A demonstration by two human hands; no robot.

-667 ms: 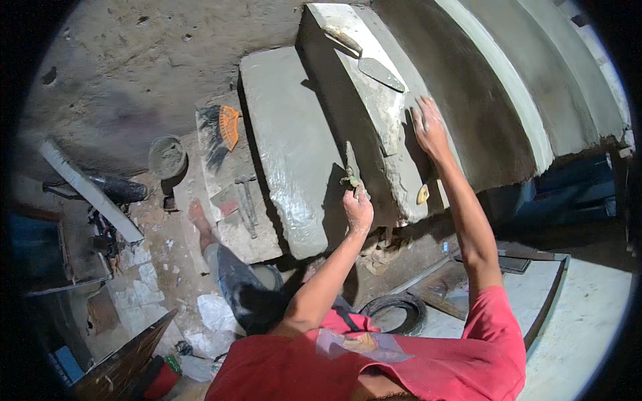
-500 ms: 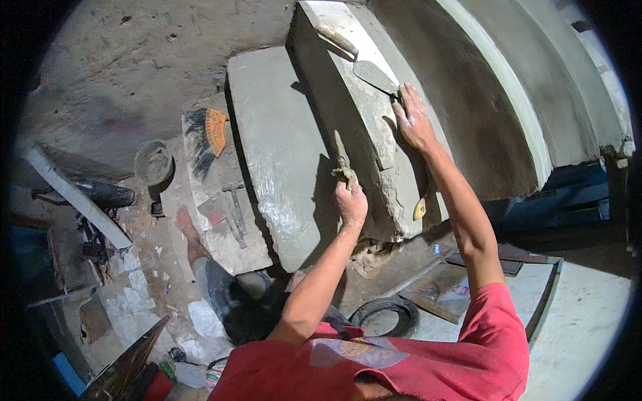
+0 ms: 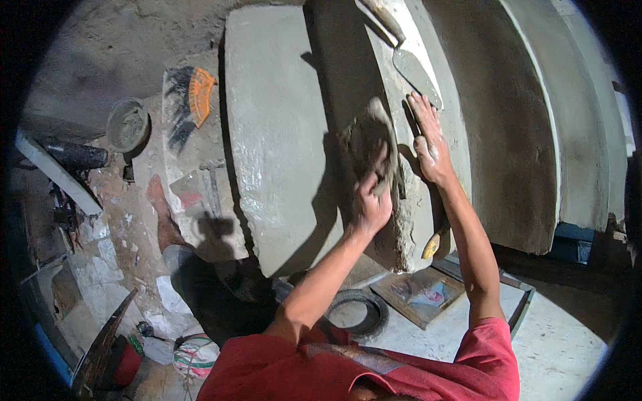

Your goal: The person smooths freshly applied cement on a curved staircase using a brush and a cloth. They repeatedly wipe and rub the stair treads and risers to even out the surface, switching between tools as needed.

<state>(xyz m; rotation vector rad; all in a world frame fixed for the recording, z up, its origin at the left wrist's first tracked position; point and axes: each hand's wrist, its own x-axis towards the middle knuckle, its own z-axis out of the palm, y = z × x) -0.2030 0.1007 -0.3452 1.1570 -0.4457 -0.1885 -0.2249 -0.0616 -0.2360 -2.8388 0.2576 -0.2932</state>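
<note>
My left hand [image 3: 372, 208] grips a flat, mortar-caked plastering float [image 3: 369, 137], its broad side turned to me at the upper edge of a grey cement step [image 3: 418, 194]. My fingers partly hide its handle. My right hand [image 3: 431, 142] lies on top of that step with fingers stretched out, holding nothing. Just beyond those fingertips a pointed trowel [image 3: 414, 72] with a worn wooden handle rests on the step. The yellow handle end of another tool [image 3: 432, 246] shows beside my right forearm. Left of the float spreads a lower, wet-looking cement step [image 3: 274, 134].
More curved steps [image 3: 495, 113] rise on the right. On the left are an orange brush [image 3: 200, 95], a mortar bucket [image 3: 128, 125] and a leaning board [image 3: 57, 172]. A tyre [image 3: 358, 314] and a framed picture [image 3: 418, 294] lie on the floor near me.
The float has turned from nearly edge-on to broadside and come against the step's edge with my left hand. My right hand stays flat by the trowel. The whole view has shifted.
</note>
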